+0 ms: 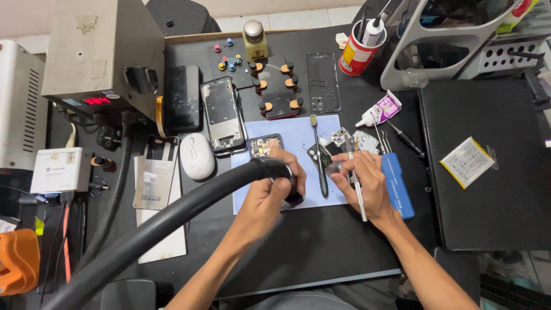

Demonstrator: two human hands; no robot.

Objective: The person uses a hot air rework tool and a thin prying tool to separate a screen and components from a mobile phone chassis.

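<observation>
Small circuit board [334,150]: dark, with metal shielding and a pale connector end, lying on the blue mat [298,138] just right of centre, at roughly 1 o'clock from the right hand [367,186].

Right hand: forearm comes in from 5 o'clock, wrist flat over the mat's right edge. Thumb and index pinched narrow on the board's near edge. Same hand carries tweezers [358,192], silver, tips trailing back toward 6 o'clock along the palm.

Left hand [270,198]: forearm in from 7 o'clock, fingers wrapped tight around the hot-air handpiece [281,172], black and thick. Its hose [155,229] sweeps off to 8 o'clock. The nozzle end is down on the mat, hidden under the knuckles; can't tell the exact tip position.

Around it:
- black brush [319,155] lies upright between the two hands, just beside the board at 9 o'clock
- camera module part [265,144] at 12 o'clock of the left hand
- opened phone frame [222,115] at 11 o'clock, white mouse [197,155] just left of it
- blue flat tool [397,183] touching distance at 3 o'clock of the right hand
- glue tube [379,110] at 1 o'clock
- phone battery [468,161] well apart at 3 o'clock
</observation>
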